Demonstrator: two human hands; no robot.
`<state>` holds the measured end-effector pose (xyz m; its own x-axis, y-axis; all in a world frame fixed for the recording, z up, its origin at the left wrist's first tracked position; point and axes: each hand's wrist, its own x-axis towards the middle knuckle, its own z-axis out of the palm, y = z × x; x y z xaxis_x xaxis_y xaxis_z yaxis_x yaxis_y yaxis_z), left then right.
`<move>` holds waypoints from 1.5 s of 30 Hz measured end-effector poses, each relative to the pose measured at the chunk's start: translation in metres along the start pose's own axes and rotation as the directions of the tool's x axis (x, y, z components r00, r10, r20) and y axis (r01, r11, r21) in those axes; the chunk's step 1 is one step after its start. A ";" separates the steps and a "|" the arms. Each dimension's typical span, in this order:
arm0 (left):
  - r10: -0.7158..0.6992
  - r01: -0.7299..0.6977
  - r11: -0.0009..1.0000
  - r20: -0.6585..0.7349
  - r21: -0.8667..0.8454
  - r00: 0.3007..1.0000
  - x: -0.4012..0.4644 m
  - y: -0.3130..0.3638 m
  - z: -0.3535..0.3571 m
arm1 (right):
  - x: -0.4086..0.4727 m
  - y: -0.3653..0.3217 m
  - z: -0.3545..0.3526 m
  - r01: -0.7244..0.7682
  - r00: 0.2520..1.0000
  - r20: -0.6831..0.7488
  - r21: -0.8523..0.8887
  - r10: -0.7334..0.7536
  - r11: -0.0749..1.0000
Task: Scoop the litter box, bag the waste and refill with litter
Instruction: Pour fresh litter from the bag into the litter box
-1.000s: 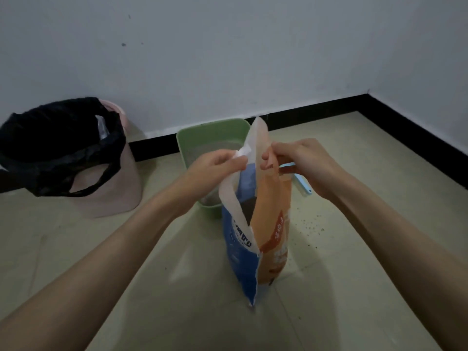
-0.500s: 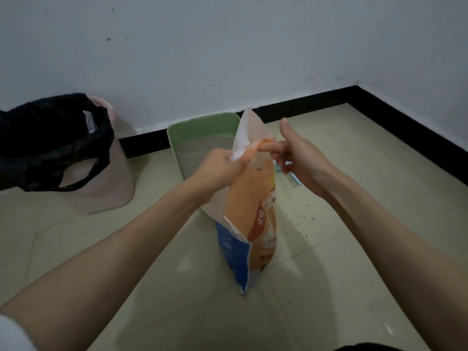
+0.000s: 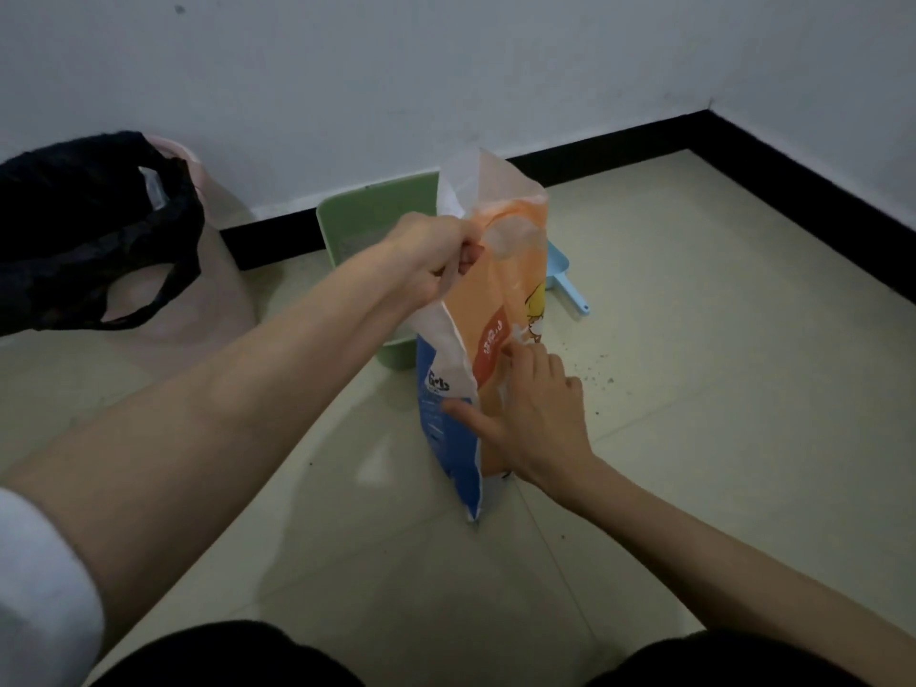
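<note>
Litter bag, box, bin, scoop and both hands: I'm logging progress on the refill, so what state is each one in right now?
Litter bag: upright on the floor, top open.
Litter box: on the floor behind the bag, nothing pouring in.
Bin: upright, lined with a black bag, open.
Scoop: lying on the floor, unheld.
Left hand: gripping the bag's top edge.
Right hand: fingers on the bag's side.

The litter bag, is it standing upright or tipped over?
Upright. The litter bag stands on its base on the floor; the left hand grips its top edge, and the right hand rests against its side.
</note>
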<state>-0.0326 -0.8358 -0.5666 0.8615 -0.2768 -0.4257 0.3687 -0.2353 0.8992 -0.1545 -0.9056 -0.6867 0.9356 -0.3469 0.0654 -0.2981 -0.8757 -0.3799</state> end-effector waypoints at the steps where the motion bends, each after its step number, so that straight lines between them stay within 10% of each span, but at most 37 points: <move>1: -0.019 0.019 1.000 0.004 -0.025 1.000 0.000 0.001 -0.001 | 0.005 -0.004 0.002 -0.035 0.999 -0.013 -0.057 0.034 0.998; 8: -0.087 0.095 0.987 0.071 -0.126 0.994 0.007 -0.006 -0.010 | 0.010 -0.001 0.010 0.205 0.963 -0.173 -0.029 -0.207 0.978; 12: -0.018 0.022 0.996 0.049 -0.089 0.999 0.008 -0.013 -0.019 | 0.005 0.013 -0.003 0.002 1.000 -0.005 0.206 -0.001 0.979; 21: 0.075 -0.075 0.996 0.007 -0.046 0.997 0.006 0.005 -0.016 | 0.030 0.042 -0.053 0.076 0.955 -0.291 0.421 0.055 0.904; 27: 0.046 -0.056 0.989 -0.077 -0.134 0.996 0.026 0.011 -0.008 | 0.074 0.054 -0.046 -0.004 0.956 -0.226 0.627 0.187 0.779; 30: 0.164 -0.167 0.975 0.032 0.148 0.986 0.029 0.009 -0.014 | 0.081 0.057 -0.040 -0.042 0.951 -0.210 0.638 0.227 0.769; 37: 0.575 -0.490 0.570 0.106 0.659 0.811 -0.003 0.010 -0.030 | 0.093 0.052 -0.036 -0.065 0.944 -0.187 0.701 0.271 0.710; 41: 0.693 -0.575 0.133 0.339 0.807 0.637 -0.002 0.014 -0.009 | 0.096 0.046 -0.036 -0.017 0.962 -0.188 0.678 0.197 0.735; 45: 0.585 -0.608 0.147 0.427 0.780 0.689 0.011 0.014 0.009 | 0.097 0.043 -0.039 -0.014 0.965 -0.176 0.708 0.196 0.706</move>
<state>-0.0213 -0.8500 -0.5593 0.6608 -0.7261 0.1901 -0.7419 -0.5934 0.3123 -0.0843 -0.9900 -0.6612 0.8108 -0.5654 0.1513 -0.0897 -0.3755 -0.9225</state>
